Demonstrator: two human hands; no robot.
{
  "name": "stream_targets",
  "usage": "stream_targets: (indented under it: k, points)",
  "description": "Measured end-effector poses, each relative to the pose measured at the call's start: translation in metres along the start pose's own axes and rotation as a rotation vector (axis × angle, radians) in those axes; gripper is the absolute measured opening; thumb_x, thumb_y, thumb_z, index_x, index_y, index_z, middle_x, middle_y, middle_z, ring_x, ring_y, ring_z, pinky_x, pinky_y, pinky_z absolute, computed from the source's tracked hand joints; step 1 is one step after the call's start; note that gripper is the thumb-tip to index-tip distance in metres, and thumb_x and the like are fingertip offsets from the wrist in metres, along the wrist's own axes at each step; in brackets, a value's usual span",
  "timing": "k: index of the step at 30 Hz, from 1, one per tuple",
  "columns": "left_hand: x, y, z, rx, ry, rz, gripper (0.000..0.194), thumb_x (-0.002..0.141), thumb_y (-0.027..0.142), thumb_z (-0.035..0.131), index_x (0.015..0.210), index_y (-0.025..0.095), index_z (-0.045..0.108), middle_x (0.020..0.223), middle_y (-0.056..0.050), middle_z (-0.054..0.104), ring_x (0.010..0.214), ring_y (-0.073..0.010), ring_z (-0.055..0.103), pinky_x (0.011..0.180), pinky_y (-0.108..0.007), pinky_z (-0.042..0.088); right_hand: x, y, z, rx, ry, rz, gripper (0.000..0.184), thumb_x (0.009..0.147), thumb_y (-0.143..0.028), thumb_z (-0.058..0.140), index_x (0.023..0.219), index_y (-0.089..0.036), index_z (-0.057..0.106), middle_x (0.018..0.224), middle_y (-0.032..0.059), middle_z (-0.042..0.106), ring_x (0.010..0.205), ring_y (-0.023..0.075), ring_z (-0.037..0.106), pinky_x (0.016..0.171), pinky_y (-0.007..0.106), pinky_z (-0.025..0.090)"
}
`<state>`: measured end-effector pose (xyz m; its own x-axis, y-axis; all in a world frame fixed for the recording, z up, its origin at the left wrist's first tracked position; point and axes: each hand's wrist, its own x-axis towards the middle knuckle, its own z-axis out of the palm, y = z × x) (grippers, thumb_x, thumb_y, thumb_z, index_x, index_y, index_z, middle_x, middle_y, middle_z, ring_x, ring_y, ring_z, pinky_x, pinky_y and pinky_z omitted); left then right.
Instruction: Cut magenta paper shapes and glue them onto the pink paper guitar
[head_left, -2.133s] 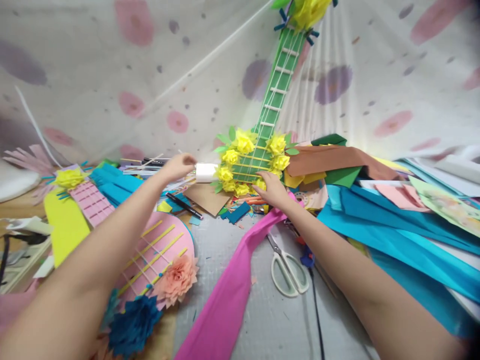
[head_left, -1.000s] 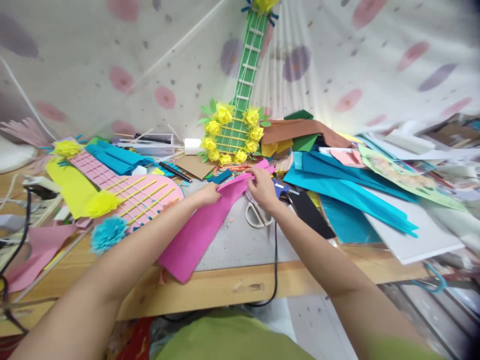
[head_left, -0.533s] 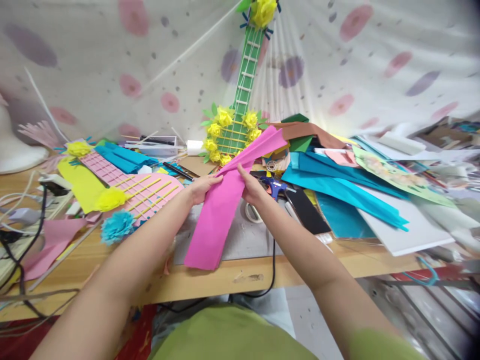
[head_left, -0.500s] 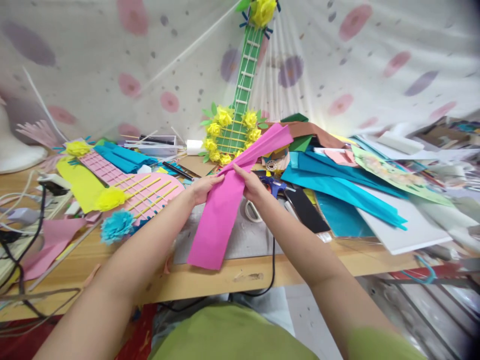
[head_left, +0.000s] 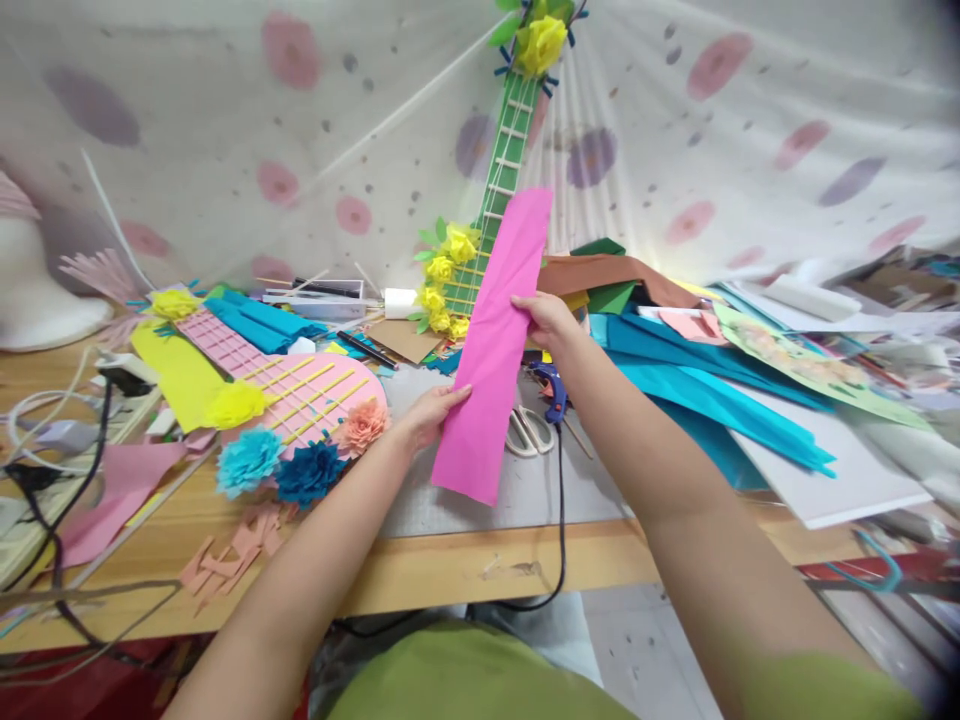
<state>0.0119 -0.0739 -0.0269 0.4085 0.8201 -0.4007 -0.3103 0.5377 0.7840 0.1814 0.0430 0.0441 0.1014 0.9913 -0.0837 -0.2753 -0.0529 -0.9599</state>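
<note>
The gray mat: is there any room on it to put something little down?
Yes: the gray mat has a small bare patch in front of the scissors, between the pink paper and black cord. The wooden front edge has a narrow bare strip left of the cord. It's crowded left, around the pink guitar, and right, with blue paper.

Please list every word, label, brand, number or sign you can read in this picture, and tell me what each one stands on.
No text can be read anywhere in the picture.
Magenta paper strip: no lettering shows.
Backdrop: only coloured blotches and dots, no words.
Black pen, blue glue gun and power strip: any markings are too small or blurred to read.
</note>
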Motion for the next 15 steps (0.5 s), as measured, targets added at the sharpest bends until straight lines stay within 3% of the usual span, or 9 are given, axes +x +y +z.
stream_targets:
  k: [4,10,12,15]
  points:
    - [-0.001,-0.006,0.008,0.063,0.053,0.036,0.034,0.051,0.03,0.077,0.077,0.012,0.065,0.072,-0.007,0.068,0.058,-0.0156,0.061,0.061,-0.027,0.046,0.005,0.004,-0.002,0.082,0.033,-0.101,0.013,0.067,-0.004,0.053,0.073,-0.015,0.055,0.063,-0.0013,0.062,0.059,0.0115,0.057,0.074,0.035,0.052]
    - [-0.004,-0.015,0.011,0.222,0.212,0.092,0.035,0.043,0.027,0.08,0.071,0.011,0.066,0.066,-0.006,0.067,0.055,-0.0159,0.059,0.059,-0.027,0.045,0.007,0.011,0.002,0.097,0.059,0.009,0.012,0.074,-0.006,0.047,0.074,-0.015,0.055,0.059,-0.0011,0.06,0.06,0.0124,0.057,0.075,0.037,0.052]
    - [-0.007,-0.013,0.009,0.237,0.207,0.128,0.037,0.042,0.025,0.08,0.073,0.011,0.066,0.067,-0.006,0.067,0.057,-0.0157,0.059,0.059,-0.026,0.045,0.008,0.011,0.003,0.118,0.04,0.002,0.012,0.075,-0.005,0.047,0.075,-0.014,0.055,0.062,-0.0002,0.061,0.062,0.0125,0.058,0.076,0.036,0.052]
    - [-0.011,-0.004,0.007,0.109,0.106,0.131,0.038,0.051,0.027,0.077,0.083,0.011,0.066,0.073,-0.007,0.068,0.061,-0.016,0.061,0.061,-0.026,0.046,0.009,0.009,0.004,0.151,-0.042,-0.036,0.01,0.075,-0.007,0.049,0.077,-0.014,0.056,0.067,0.0007,0.063,0.066,0.0126,0.059,0.077,0.034,0.052]
